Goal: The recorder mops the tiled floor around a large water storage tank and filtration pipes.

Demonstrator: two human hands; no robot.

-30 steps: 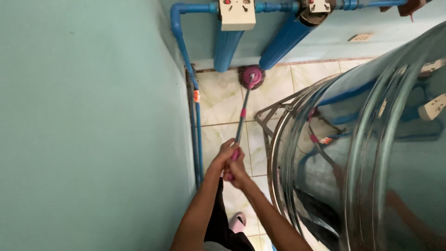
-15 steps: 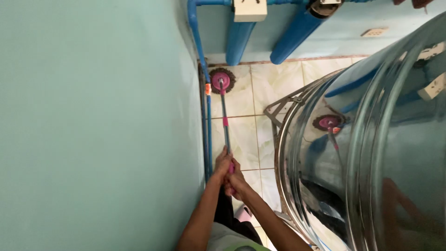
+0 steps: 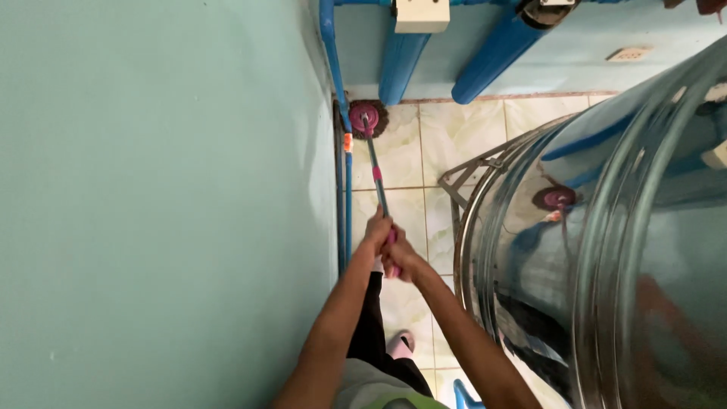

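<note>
Left hand (image 3: 376, 229) and right hand (image 3: 399, 257) clench the mop (image 3: 366, 121); steel tank (image 3: 606, 242) crowds right, wall (image 3: 151, 189) left.

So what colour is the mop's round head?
The mop head is pink-purple on top with a dark brown fringe, seen in the head view.

The floor (image 3: 401, 163) is covered with pale marbled tiles. A round mop head (image 3: 367, 118) is pressed on it in the corner, beside the blue pipes (image 3: 342, 189). The metal stand (image 3: 463, 178) of a steel tank is carried by the same tiles.
</note>
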